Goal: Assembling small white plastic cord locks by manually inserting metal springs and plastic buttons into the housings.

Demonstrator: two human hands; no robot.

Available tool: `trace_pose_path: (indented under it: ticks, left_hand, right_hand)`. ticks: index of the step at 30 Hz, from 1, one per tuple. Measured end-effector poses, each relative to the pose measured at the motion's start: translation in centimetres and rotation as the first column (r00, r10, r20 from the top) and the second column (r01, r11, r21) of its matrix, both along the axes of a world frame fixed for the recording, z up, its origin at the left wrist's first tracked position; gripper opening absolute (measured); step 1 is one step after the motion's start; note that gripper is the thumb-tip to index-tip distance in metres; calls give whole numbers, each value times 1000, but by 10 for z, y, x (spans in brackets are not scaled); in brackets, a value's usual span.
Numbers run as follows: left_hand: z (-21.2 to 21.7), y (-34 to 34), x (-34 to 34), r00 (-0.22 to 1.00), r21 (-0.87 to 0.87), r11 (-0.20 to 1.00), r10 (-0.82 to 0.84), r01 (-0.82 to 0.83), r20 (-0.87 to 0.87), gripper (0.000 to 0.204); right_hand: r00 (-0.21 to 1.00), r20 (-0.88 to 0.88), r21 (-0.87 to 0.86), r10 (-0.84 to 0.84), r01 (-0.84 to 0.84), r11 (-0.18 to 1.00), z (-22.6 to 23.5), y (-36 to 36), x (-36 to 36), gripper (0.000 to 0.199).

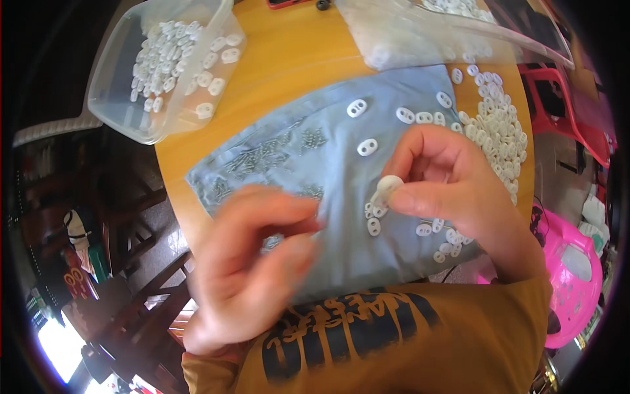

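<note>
Orange-sleeved arms reach over a blue cloth (341,164) at the tabletop's near edge. Left hand (252,262), blurred, curls its fingers narrowly; its contents cannot be told. Right hand (446,187) pinches 1 white oval piece (386,189) between thumb and forefinger above the cloth's middle. Loose pieces (502,128) heap along the right edge; a clear tub (118,108) sits far left.

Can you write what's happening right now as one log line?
right hand: pinching small white oval plastic piece | left hand: blurred, above pale blue cloth | clear plastic tub: holds white pieces
</note>
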State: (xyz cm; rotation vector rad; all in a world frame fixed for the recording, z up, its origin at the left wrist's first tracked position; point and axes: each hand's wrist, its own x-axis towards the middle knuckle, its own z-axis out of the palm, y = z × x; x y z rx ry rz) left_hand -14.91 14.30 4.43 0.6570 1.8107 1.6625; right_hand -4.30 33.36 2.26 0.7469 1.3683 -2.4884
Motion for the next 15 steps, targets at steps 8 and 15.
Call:
trace_pose_path:
  ticks: [8, 15]
  left_hand:
    - [-29, 6, 4, 971, 22, 981, -190, 195, -146, 21]
    - [-43, -11, 14, 986, -20, 995, -90, 94, 139, 10]
  right_hand:
    - [994, -73, 20, 77, -76, 997, 3, -16, -8, 14]
    - [959, -203, 366, 195, -111, 924, -7, -23, -5, 11]
